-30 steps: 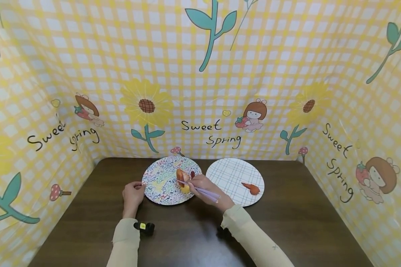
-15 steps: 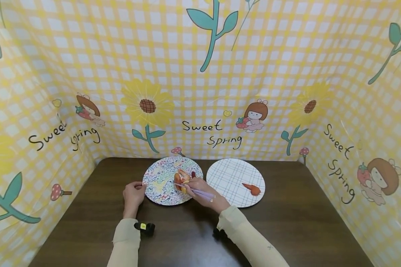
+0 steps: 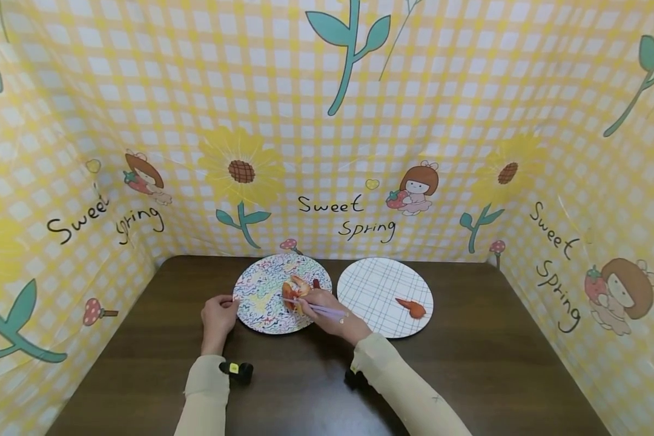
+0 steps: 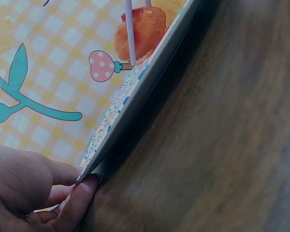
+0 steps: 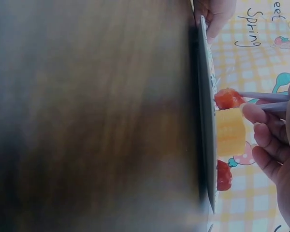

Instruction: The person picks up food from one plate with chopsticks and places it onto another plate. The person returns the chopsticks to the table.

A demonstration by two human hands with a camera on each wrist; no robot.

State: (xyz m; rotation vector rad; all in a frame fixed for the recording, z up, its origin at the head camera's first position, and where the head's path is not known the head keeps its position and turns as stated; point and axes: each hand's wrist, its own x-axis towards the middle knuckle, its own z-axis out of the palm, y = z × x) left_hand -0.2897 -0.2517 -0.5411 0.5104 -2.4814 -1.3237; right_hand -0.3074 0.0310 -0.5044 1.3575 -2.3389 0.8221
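On the left stands a round plate (image 3: pixel 258 312) with multicoloured squiggles. My left hand (image 3: pixel 218 318) pinches its left rim between thumb and finger. My right hand (image 3: pixel 332 310) holds a pair of purple chopsticks (image 3: pixel 327 311) over the plate's right half. Their tips are at a glossy orange-red food piece (image 4: pixel 147 31), one stick lying across it in the left wrist view. Beside it sits a yellow piece like a corn chunk (image 5: pixel 231 133), partly hidden by the right hand in the head view. A dark red piece (image 5: pixel 224 175) lies past the corn.
To the right is a white plate (image 3: pixel 370 293) with blue grid lines. A reddish-brown drumstick-shaped piece (image 3: pixel 414 309) lies on it. Both plates are near the back edge of a dark wooden table (image 3: pixel 294 387). Yellow checked cloth (image 3: pixel 327 151) walls in the back and sides.
The right hand and chopsticks have moved slightly left and down, the tips now at the orange-red piece, which looks shifted or turned. The left hand stays at the rim.
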